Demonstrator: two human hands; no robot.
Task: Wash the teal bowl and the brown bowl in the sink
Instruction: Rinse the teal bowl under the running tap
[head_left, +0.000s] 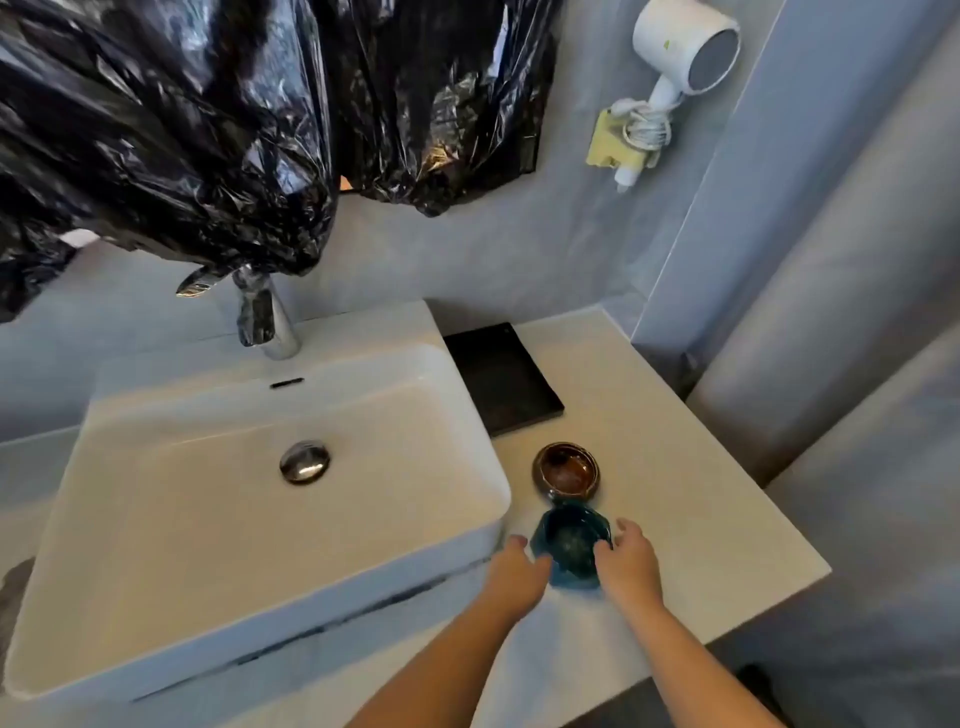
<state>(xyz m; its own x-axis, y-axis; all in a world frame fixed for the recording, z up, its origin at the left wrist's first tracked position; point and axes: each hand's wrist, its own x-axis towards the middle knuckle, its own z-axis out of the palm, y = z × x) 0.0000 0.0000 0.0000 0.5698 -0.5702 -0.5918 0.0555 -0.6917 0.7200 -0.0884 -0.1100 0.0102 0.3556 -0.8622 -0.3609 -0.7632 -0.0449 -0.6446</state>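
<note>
We cup the teal bowl (570, 545) between left hand (517, 574) and right hand (628, 564), grip loose; lifting carelessly could knock the touching brown bowl (566, 470) beyond it.

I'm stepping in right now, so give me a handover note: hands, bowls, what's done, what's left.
Left hand and right hand: cupping the teal bowl from either side on the counter, right of the sink.
Brown bowl: on the counter just behind the teal one, untouched.
Done: nothing washed; the sink looks dry.
Left: wash both bowls in the sink.
</note>
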